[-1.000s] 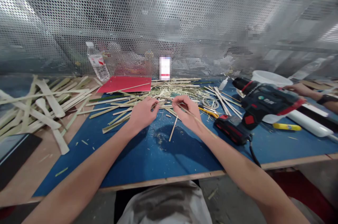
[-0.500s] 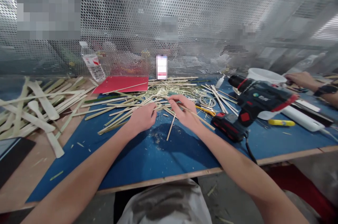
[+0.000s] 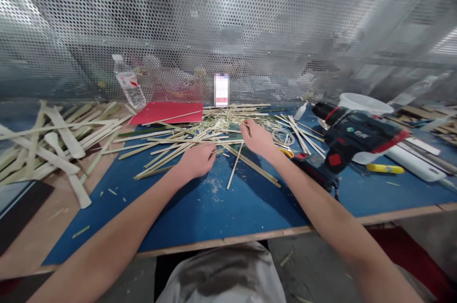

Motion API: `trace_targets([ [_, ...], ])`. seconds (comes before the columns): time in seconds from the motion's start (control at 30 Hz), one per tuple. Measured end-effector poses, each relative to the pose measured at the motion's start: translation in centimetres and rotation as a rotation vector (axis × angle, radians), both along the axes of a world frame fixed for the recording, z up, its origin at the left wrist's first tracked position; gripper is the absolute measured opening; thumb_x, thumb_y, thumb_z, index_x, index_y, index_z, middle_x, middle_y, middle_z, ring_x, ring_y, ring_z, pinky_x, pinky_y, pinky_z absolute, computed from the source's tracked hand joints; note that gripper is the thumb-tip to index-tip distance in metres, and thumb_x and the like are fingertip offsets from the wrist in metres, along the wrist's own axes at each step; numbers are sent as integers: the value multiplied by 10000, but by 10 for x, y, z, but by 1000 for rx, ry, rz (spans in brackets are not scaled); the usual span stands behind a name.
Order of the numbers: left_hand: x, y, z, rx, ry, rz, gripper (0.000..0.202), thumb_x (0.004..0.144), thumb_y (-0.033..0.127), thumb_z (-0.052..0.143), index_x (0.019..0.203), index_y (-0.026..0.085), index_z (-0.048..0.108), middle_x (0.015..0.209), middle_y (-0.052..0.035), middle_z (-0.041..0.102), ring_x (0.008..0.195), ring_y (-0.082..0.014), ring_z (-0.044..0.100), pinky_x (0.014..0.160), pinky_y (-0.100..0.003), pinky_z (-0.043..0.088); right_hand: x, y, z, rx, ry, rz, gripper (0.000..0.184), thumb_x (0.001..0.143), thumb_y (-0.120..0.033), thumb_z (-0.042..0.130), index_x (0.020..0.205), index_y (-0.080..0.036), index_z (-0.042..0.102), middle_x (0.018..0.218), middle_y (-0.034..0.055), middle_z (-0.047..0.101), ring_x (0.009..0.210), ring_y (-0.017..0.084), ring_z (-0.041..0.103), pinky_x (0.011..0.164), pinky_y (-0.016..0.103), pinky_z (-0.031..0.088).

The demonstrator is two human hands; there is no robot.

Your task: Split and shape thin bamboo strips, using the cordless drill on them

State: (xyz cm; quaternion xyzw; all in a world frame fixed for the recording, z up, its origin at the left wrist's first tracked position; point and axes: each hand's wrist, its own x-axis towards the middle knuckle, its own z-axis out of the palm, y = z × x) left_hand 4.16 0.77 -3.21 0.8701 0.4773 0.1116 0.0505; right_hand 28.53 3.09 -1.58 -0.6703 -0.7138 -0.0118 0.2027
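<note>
The left hand (image 3: pixel 196 160) curled and the right hand (image 3: pixel 257 140) narrowly pinched sit among dozens of bamboo strips (image 3: pixel 171 148), any hold unclear.

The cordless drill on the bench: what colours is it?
The cordless drill is dark navy and black with red trim, seen best in the head view.

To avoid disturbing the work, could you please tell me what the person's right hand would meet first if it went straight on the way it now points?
The right hand would most likely meet the heap of thin bamboo strips and shavings first, though it may already touch it; depth is unclear from this view.
</note>
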Motion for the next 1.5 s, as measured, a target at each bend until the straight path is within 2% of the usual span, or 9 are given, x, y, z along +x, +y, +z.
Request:
trace_targets([
  [0.1,2,-2,-3,1,24,-24,238,1041,304,425,1065,202,640,1113,-91,725,1072,-275,678,850,-364,497,8,40,-2,0,-126,0,360,1059,-374,343,1160,-178,627,1086,136,678,952,236,644,854,337,471],
  [0.27,2,-4,-2,7,50,-33,248,1051,306,409,1079,196,630,1131,-94,716,1075,-276,683,854,-369,514,-6,101,1,101,-233,9,415,970,-250,473,1318,-63,601,1365,260,526,1316,372,459,1100,515,396],
  [0.5,1,-6,-2,11,82,-49,262,1062,311,382,1108,194,611,1170,-101,702,1076,-278,690,845,-374,534,-70,164,-4,74,-340,288,420,1024,-198,360,1353,-162,619,1384,161,581,1304,259,517,1096,410,439],
  [0.67,0,-6,-2,2,95,-52,264,1064,315,373,1109,196,605,1178,-109,700,1076,-276,694,850,-369,540,-91,193,-10,-44,-426,359,320,1041,-314,481,1222,-149,686,1155,113,688,1102,197,636,1038,391,491],
  [0.73,0,-6,-2,-1,95,-51,260,1063,314,374,1111,198,602,1168,-108,701,1069,-275,697,859,-372,541,-92,198,-10,-51,-449,370,336,1039,-362,506,1195,-130,693,1124,106,691,1087,189,640,1040,400,493],
  [0.83,-1,-5,-3,-5,91,-50,261,1063,322,370,1110,203,598,1159,-105,700,1061,-273,700,861,-370,540,-89,198,-6,-11,-467,390,315,1019,-315,502,1179,-156,722,1158,128,690,1127,226,627,1040,390,468],
  [1.07,-1,-4,-4,-6,83,-56,251,1059,326,376,1096,211,596,1165,-105,704,1061,-275,701,849,-369,537,-65,179,7,104,-459,417,387,1050,-305,395,1166,-175,741,1228,147,648,1181,233,556,1074,371,398],
  [1.33,0,-6,-1,-6,79,-54,255,1059,318,381,1083,210,611,1159,-105,710,1076,-271,687,847,-355,531,-27,166,13,218,-310,283,443,1061,-282,338,1233,-143,722,1246,161,622,1194,243,498,1061,363,376],
  [1.5,0,-5,0,-6,69,-58,270,1064,323,370,1092,212,614,1157,-104,707,1093,-269,678,862,-357,529,-13,164,14,268,-193,260,418,1035,-268,385,1272,-135,702,1238,155,613,1200,243,490,1088,352,363],
])
